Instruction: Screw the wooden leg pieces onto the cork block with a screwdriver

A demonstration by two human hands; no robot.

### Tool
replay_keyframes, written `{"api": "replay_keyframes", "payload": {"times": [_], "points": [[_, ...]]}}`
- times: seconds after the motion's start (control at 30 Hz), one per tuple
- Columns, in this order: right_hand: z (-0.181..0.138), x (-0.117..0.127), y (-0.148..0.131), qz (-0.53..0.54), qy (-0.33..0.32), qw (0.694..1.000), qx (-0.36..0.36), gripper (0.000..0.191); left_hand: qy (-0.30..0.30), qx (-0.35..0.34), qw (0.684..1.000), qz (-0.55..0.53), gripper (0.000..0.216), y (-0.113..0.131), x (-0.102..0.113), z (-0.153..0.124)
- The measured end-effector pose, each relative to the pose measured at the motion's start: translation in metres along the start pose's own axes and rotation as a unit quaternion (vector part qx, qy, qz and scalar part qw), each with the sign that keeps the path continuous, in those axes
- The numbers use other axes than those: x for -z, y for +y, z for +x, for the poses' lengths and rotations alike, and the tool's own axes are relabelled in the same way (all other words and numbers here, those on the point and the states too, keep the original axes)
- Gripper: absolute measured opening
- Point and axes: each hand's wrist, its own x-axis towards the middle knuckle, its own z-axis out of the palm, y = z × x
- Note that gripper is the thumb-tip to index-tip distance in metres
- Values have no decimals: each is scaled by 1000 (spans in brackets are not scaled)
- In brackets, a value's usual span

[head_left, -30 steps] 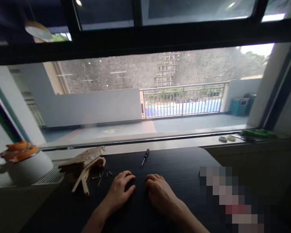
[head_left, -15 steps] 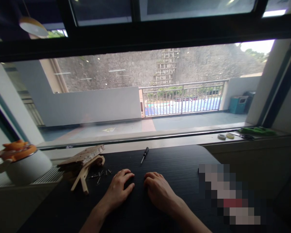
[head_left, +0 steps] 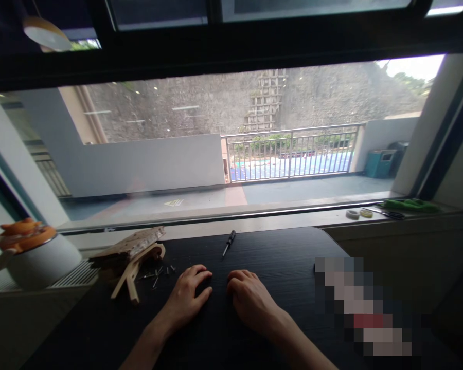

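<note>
We rest our left hand and right hand palm-down, side by side, low in the middle of the frame on the black table. Both lie slack with fingers loosely curled, holding nothing. A small black-handled screwdriver lies just above them, apart from both. Loose screws are scattered left of our left hand, beside a stack of wooden parts at lower left.
</note>
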Motion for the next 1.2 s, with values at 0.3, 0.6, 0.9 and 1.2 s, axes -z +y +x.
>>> {"api": "replay_keyframes", "payload": {"times": [0.3,0.6,0.9,1.2], "points": [[0,3,-2,-5,-8,1000,0,24,10,-8,1000,0,31,1,1,0],[-2,1,-2,-7,-14,1000,-2,22,23,-19,1000,5,31,-2,-1,-1],[0,3,-3,0,-16,1000,3,22,23,-21,999,16,31,-2,0,-1],[-1,4,-4,-4,-23,1000,3,20,9,-18,1000,22,32,-5,-2,-2]]}}
